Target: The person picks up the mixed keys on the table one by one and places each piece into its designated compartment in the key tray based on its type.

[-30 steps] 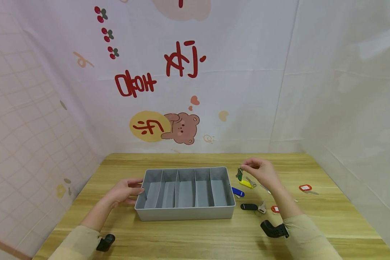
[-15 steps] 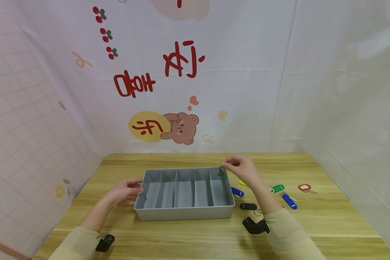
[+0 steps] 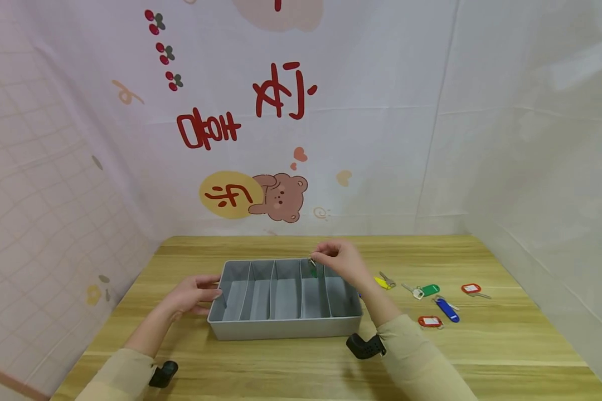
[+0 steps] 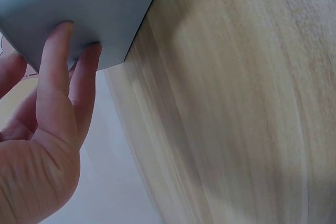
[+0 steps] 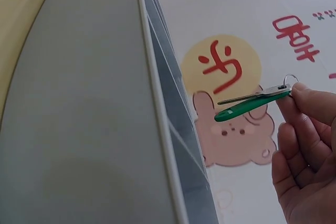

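My left hand (image 3: 193,294) holds the left end of a grey tray (image 3: 286,329) split into several compartments. In the left wrist view its fingers (image 4: 55,72) press flat on the outer wall, the thumb being at the rim. Thumb and forefinger of my right hand (image 3: 345,263) pinch a split ring (image 5: 290,78), from which a key (image 5: 252,97) and a green key tag (image 5: 249,107) hang. In the head view they overlap the back of the second compartment from the right, at rim height. My other right fingers are curled into the palm.
Right of the tray lie tagged keys: a yellow tag (image 3: 383,283), a green tag (image 3: 431,290), a blue tag (image 3: 448,310) and two red tags (image 3: 430,321) (image 3: 471,288). My right forearm (image 3: 378,303) covers part of the table. A printed cloth (image 3: 381,139) hangs behind.
My right hand has carried the green-tagged key leftward, from beside the tray, across the rightmost compartment, to the one beside it. My left hand stays on the tray.
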Demonstrator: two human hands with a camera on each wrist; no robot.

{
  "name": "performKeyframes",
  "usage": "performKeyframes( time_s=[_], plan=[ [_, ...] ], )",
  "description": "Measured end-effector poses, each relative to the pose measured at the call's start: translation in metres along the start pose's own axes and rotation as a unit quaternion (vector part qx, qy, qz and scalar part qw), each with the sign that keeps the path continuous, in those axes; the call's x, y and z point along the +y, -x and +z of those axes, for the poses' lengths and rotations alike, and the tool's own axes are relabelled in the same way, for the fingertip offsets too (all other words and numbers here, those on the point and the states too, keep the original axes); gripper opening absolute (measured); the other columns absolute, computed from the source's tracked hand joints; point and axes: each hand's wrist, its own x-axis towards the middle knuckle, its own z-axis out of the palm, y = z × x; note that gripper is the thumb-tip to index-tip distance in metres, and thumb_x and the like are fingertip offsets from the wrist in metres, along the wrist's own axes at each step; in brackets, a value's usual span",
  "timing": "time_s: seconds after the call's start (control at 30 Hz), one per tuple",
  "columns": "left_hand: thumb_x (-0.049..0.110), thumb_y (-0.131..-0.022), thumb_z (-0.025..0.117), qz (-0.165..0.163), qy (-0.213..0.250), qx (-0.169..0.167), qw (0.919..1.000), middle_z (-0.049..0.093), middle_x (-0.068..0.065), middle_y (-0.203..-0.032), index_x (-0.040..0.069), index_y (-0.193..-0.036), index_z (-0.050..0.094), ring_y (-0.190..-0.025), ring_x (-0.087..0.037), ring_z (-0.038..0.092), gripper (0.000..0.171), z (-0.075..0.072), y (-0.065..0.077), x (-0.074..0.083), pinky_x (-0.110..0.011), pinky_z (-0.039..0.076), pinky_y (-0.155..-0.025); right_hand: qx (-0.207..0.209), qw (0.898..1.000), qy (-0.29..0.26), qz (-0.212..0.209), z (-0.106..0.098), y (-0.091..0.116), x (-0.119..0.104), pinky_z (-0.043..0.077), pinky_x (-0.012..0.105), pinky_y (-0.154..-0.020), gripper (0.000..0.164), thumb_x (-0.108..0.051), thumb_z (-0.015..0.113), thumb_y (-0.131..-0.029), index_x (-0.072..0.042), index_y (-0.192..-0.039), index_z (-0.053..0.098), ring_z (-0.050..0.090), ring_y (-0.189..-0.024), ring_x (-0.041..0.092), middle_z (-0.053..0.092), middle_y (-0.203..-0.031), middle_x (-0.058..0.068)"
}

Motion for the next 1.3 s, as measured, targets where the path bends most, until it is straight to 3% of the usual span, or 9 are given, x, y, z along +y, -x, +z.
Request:
performKeyframes(
  time_s=[0.27, 0.8, 1.3],
  plan=[
    [0.005, -0.095, 0.064, -0.002, 0.010, 0.004, 0.9999, 0.043, -0.040, -0.135, -0.016, -0.147, 0.029, -0.099, -0.029, 0.065, 0.066, 0.002, 0.000, 0.001, -0.044, 0.059, -0.074, -0.011, 1.000, 0.011, -0.017, 0.026, -0.008, -0.008, 0.049, 0.030, -0.063, 0.011, -0.020, 0.077, -0.088, -0.010, -0.090, 0.076, 0.058, -0.070, 0.015, 0.068, -0.079, -0.003],
    [0.005, -0.095, 0.063, -0.004, 0.010, 0.004, 0.9999, 0.043, -0.040, -0.136, -0.017, -0.146, 0.030, -0.099, -0.030, 0.065, 0.065, 0.001, -0.001, 0.000, -0.043, 0.060, -0.074, -0.052, 0.998, -0.020, -0.008, 0.080, -0.012, -0.027, 0.048, 0.027, -0.062, 0.012, -0.024, 0.075, -0.090, -0.013, -0.093, 0.077, 0.059, -0.073, 0.011, 0.068, -0.081, -0.006],
    [0.004, -0.095, 0.062, -0.011, 0.021, 0.006, 0.9997, 0.045, -0.039, -0.134, -0.017, -0.146, 0.031, -0.098, -0.030, 0.066, 0.063, 0.002, -0.002, 0.000, -0.045, 0.059, -0.075, -0.048, 0.999, -0.024, -0.004, 0.113, -0.020, -0.045, 0.049, 0.024, -0.064, 0.010, -0.025, 0.076, -0.090, -0.016, -0.090, 0.078, 0.059, -0.070, 0.007, 0.068, -0.076, -0.009]
  ],
)
